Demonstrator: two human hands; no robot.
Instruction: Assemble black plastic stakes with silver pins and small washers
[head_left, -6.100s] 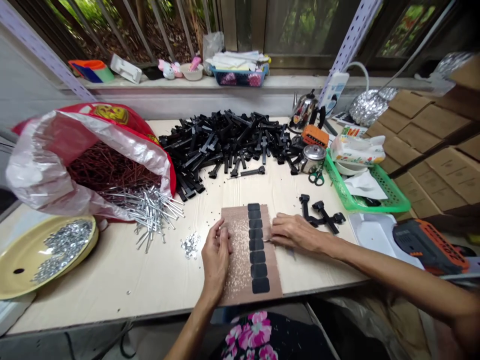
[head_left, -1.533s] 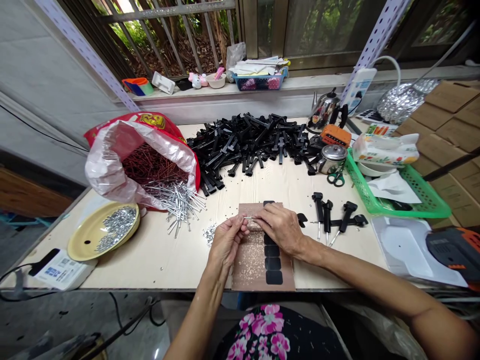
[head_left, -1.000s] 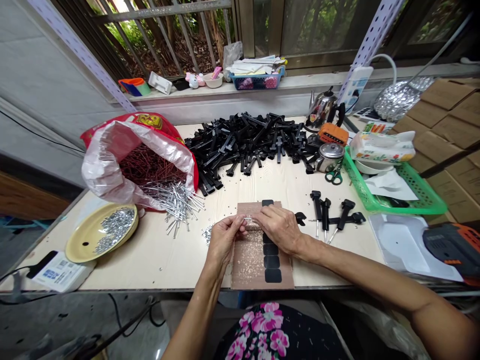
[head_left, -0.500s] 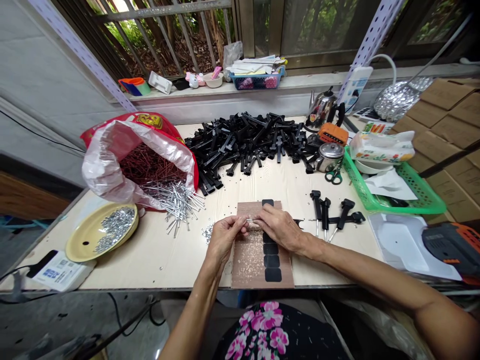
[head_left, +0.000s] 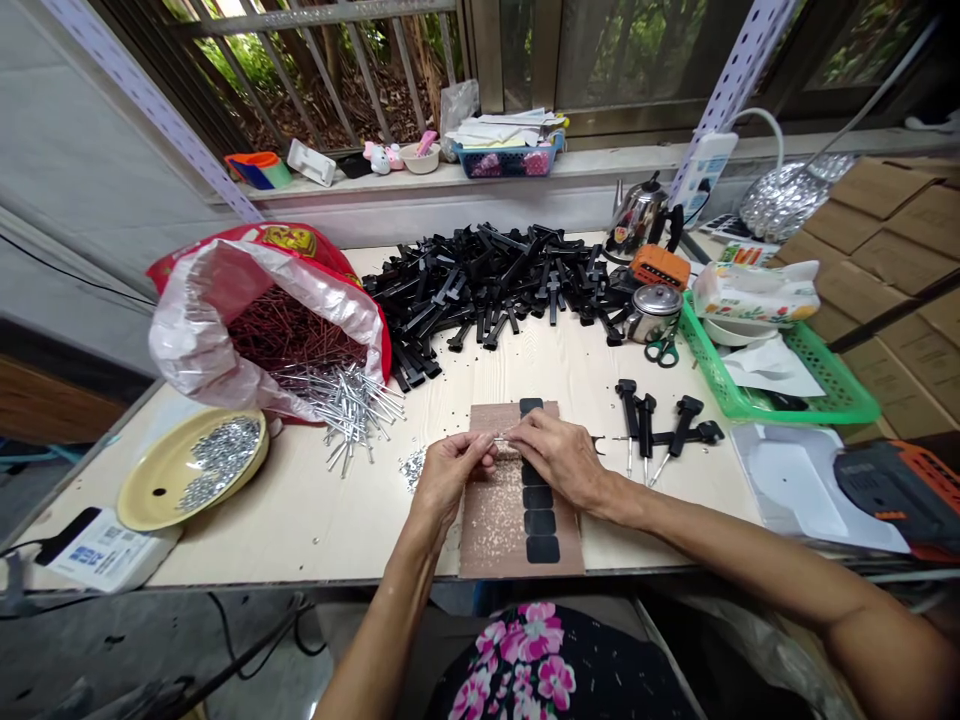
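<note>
My left hand (head_left: 448,470) is closed in a pinch on one end of a thin metal rod (head_left: 501,437). The fingers of my right hand (head_left: 559,455) close round its other end, hiding most of what they hold. A bit of black plastic (head_left: 598,443) shows just beyond the back of my right hand; whether it is held cannot be made out. Both hands are above a brown board (head_left: 491,520) marked with a row of black squares and worn pale spots. Left of the board lies a small heap of tiny metal pieces (head_left: 412,467).
Several black plastic parts with metal shafts (head_left: 645,425) lie right. Behind is a big pile of black parts (head_left: 495,275). A red bag (head_left: 330,250) spills metal rods (head_left: 352,410) beside a yellow bowl (head_left: 251,470). A green basket (head_left: 765,405) and scissors (head_left: 662,350) are right.
The whole view has shifted slightly, so things appear a little further left. Both hands keep nearly the same pose over the board, holding the rod between them.
</note>
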